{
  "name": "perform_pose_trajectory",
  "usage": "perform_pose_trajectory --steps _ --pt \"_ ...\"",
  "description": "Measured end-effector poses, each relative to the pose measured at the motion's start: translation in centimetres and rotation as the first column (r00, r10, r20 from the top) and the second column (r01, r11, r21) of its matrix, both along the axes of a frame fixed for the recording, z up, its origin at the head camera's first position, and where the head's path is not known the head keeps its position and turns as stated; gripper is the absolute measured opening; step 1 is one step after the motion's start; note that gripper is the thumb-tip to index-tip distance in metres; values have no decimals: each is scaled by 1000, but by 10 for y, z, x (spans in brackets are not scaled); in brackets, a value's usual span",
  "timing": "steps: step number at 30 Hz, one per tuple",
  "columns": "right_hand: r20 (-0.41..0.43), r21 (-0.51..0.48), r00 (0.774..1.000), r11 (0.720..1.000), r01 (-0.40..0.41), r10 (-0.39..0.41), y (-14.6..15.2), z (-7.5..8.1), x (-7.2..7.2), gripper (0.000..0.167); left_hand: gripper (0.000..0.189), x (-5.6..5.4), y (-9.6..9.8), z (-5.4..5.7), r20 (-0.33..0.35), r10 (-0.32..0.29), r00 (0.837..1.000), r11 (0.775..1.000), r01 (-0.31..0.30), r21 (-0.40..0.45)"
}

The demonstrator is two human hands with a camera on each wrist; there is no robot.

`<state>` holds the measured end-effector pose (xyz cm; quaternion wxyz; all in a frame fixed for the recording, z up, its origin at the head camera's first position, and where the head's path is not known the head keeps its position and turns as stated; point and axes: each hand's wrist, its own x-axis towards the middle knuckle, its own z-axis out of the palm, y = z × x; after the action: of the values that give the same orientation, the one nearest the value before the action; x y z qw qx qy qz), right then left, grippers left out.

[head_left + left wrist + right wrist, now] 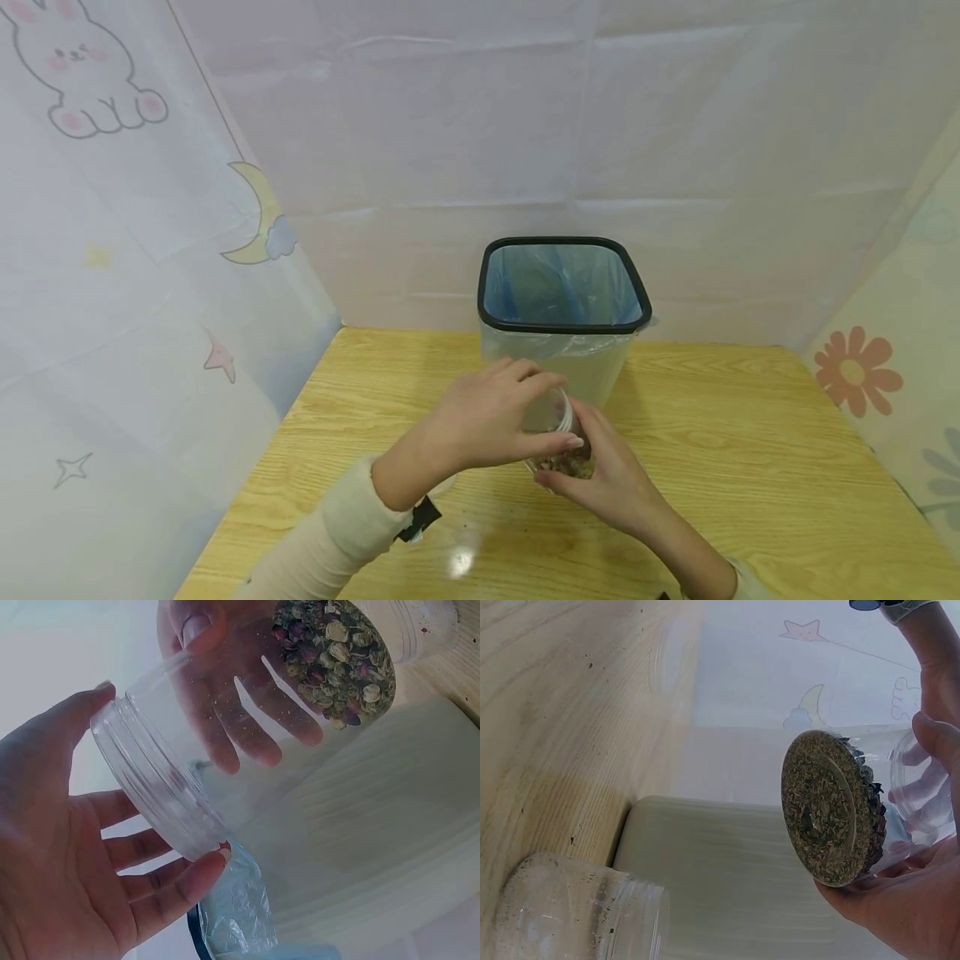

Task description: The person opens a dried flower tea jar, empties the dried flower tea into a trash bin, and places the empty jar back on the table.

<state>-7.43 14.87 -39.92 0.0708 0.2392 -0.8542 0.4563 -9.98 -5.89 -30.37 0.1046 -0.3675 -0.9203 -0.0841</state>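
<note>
A clear jar (pixel 555 410), partly filled with dried flower buds and herb bits (pixel 337 664), is held tilted between both hands in front of the bin. My left hand (pixel 487 417) grips its ridged end, thumb and fingers spread around the rim (pixel 161 780). Whether a clear lid covers that end, I cannot tell. Lower on the jar, my right hand (pixel 611 471) holds the body near the filled base (pixel 821 810). A second clear jar (pixel 577 911) stands on the table, with small specks on its wall.
Behind the hands stands a pale bin (pixel 588 367) with a black rim (pixel 566 327) and a bluish plastic liner (pixel 555 283). Under my left wrist, a pale round piece (pixel 442 487) lies on the wooden table (pixel 735 450). Small crumbs dot the wood. Printed sheets (pixel 450 150) surround the table.
</note>
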Motion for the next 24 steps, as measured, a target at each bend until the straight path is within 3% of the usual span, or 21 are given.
perform_pose_trajectory --steps 5,8,10,13,17,20,24 --pt "8 -1 1000 1000 1 -1 0 0 0 86 72 -1 0 -1 -9 -1 1000 1000 1 -8" --pt "27 -17 1000 1000 -8 9 -1 0 0 85 77 -4 -2 -1 -4 -48 999 999 48 -18" --pt "40 -33 999 999 -21 22 -1 0 -1 86 80 -7 -5 -1 13 -110 994 994 110 -7" --pt "43 -46 998 998 -35 37 -1 -1 -1 88 78 -13 -10 1 38 -247 968 968 245 54" --pt "-5 6 1000 1000 2 -2 -1 -1 0 87 74 -20 -16 1 31 -405 914 908 397 135" --pt "-40 36 999 999 24 -23 -2 0 0 87 73 -22 -19 2 30 -449 893 886 441 142" --pt "-54 42 998 999 19 -17 -1 -1 0 88 73 -23 -21 2 48 -465 884 880 455 135"
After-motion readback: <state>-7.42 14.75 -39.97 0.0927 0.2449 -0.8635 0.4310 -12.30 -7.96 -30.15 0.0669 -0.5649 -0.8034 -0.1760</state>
